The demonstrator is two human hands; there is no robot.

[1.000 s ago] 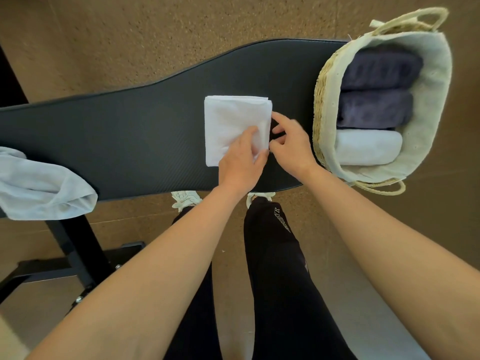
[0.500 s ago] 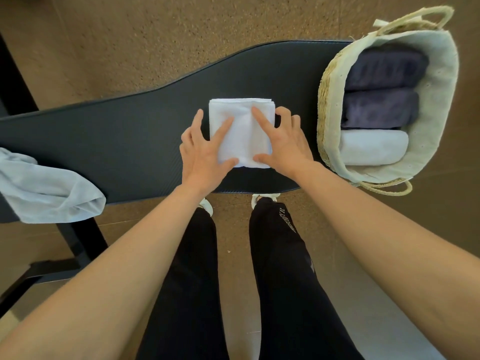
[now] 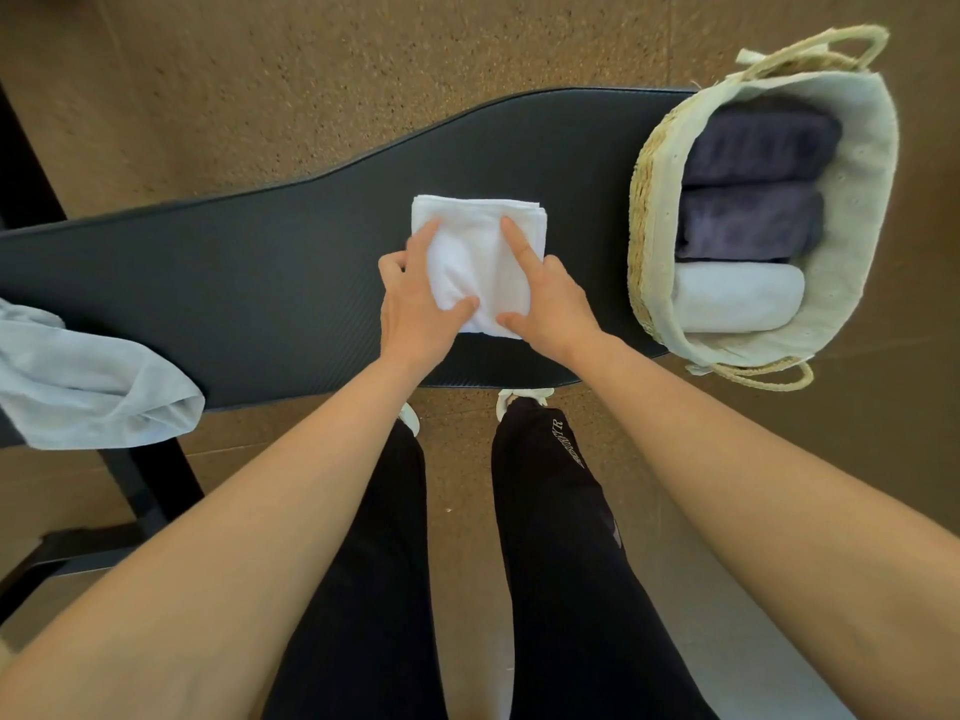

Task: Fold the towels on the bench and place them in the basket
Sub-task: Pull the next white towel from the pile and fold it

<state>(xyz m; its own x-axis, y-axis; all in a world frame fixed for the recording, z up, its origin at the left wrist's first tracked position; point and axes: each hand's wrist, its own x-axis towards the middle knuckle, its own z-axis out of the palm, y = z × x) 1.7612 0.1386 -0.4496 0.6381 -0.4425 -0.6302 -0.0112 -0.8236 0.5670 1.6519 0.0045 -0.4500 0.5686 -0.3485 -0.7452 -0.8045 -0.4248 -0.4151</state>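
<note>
A folded white towel [image 3: 475, 252] lies on the black bench [image 3: 260, 283]. My left hand [image 3: 415, 309] holds its left side, with index finger and thumb on top and the other fingers curled at the edge. My right hand [image 3: 553, 304] holds its right side the same way. The cloth bulges a little between the two hands. A woven basket [image 3: 644, 210] with a pale cloth liner stands on the bench's right end. It holds two dark purple folded towels [image 3: 753, 184] and a rolled white towel [image 3: 737, 298].
A crumpled light blue towel [image 3: 88, 376] hangs over the bench's near edge at far left. The bench's black frame and foot [image 3: 140, 491] stand below it. My legs in black trousers [image 3: 561, 563] are close to the bench's near edge. The floor is brown carpet [image 3: 311, 70].
Both hands went from lying flat on the white towel to holding its two sides, the outer fingers now curled at the edges. The towel has drawn in slightly at its near end.
</note>
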